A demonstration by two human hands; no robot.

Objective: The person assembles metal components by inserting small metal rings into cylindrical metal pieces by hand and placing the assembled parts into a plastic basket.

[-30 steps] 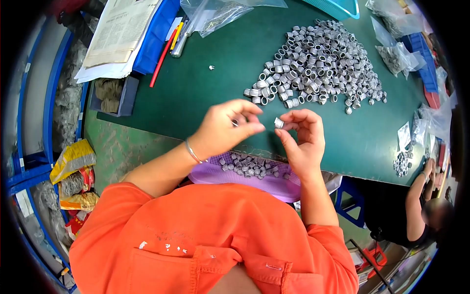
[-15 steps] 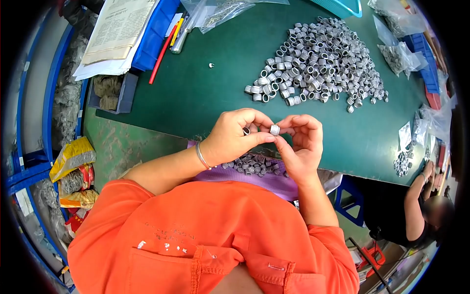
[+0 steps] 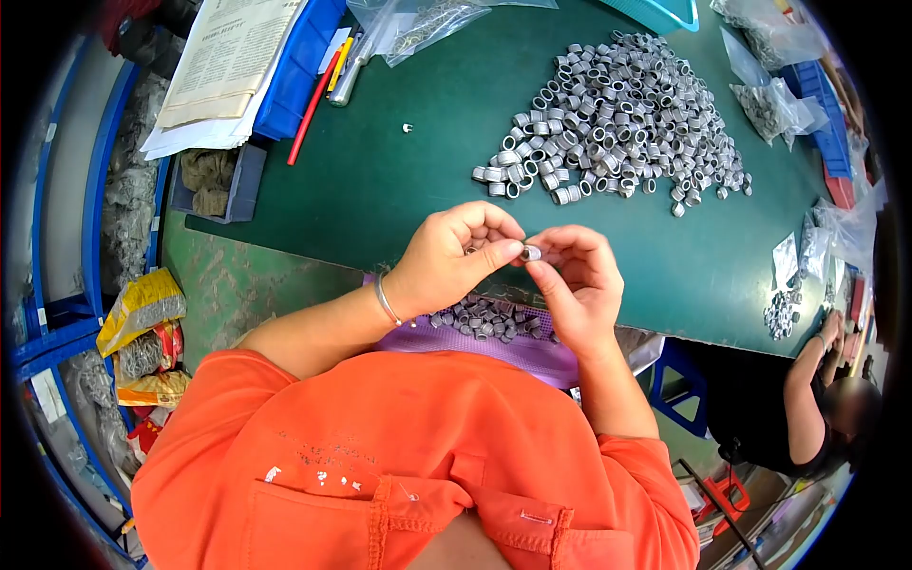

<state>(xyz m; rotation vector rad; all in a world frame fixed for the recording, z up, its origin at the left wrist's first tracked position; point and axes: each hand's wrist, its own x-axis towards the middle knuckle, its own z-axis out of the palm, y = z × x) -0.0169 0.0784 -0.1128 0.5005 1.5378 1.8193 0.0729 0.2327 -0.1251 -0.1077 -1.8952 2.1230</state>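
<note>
Right over the table's near edge, a small grey metal ring (image 3: 533, 254) sits between the fingertips of both hands. My right hand (image 3: 581, 280) pinches it between thumb and fingers. My left hand (image 3: 454, 255) is closed, its thumb and fingertip meeting at the left side of the same ring. A second metal ring (image 3: 470, 250) shows partly inside the curled fingers of the left hand. Beyond the hands lies a large heap of similar metal rings (image 3: 627, 119). Below them, more grey rings (image 3: 489, 318) rest on a purple cloth or tray (image 3: 456, 343) at my lap.
A blue bin (image 3: 299, 71) with papers (image 3: 228, 62), a red pen (image 3: 312, 119) and a grey box (image 3: 245, 185) are at the left. Plastic bags (image 3: 774, 109) lie at the right. A co-worker's arm (image 3: 806, 404) reaches to small parts (image 3: 782, 313) there.
The ring between my fingertips has turned, from standing side-on to lying tilted. My left thumb has shifted up against it, and the second ring is now more covered by the fingers.
</note>
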